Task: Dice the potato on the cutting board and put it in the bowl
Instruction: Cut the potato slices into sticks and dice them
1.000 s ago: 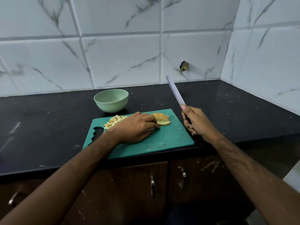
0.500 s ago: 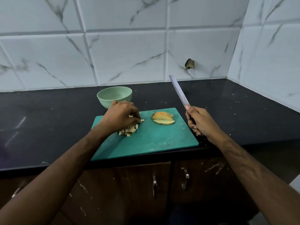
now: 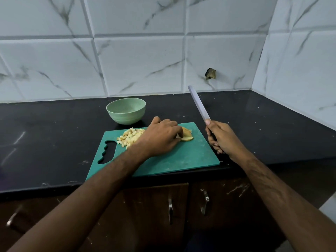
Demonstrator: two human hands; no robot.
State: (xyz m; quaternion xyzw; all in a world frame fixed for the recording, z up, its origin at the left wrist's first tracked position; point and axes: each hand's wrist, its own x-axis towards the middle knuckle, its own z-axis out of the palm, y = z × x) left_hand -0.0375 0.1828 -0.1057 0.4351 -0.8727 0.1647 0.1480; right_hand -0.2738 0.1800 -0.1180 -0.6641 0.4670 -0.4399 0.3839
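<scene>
A head-worn camera looks down at a black desk [image 3: 54,142] against a marble-tiled wall. In the center of the frame lies a green cutting board [image 3: 181,160], its cut-out handle toward the left. A pile of diced potato cubes [image 3: 130,136] sits on the board's upper left part. Just right of it, the left hand [image 3: 161,138] lies palm down with fingers curled onto the remaining potato slices [image 3: 187,136], steadying them; most of the stack is hidden under the fingers. The right hand [image 3: 221,138], at the board's right edge, is wrapped tightly around the handle of a knife [image 3: 199,103], whose pale blade points up and to the upper left, lifted off the board. A light green bowl [image 3: 126,110] stands on the desk just beyond the board's upper left corner; whether it holds anything cannot be seen.

The uncut slices appear to lie flat, their long axis running roughly left to right. To cut them well, the left fingertips should tuck back from the exposed end, and the blade should come down across that long axis in even passes. All the dice must still go into the bowl.
</scene>
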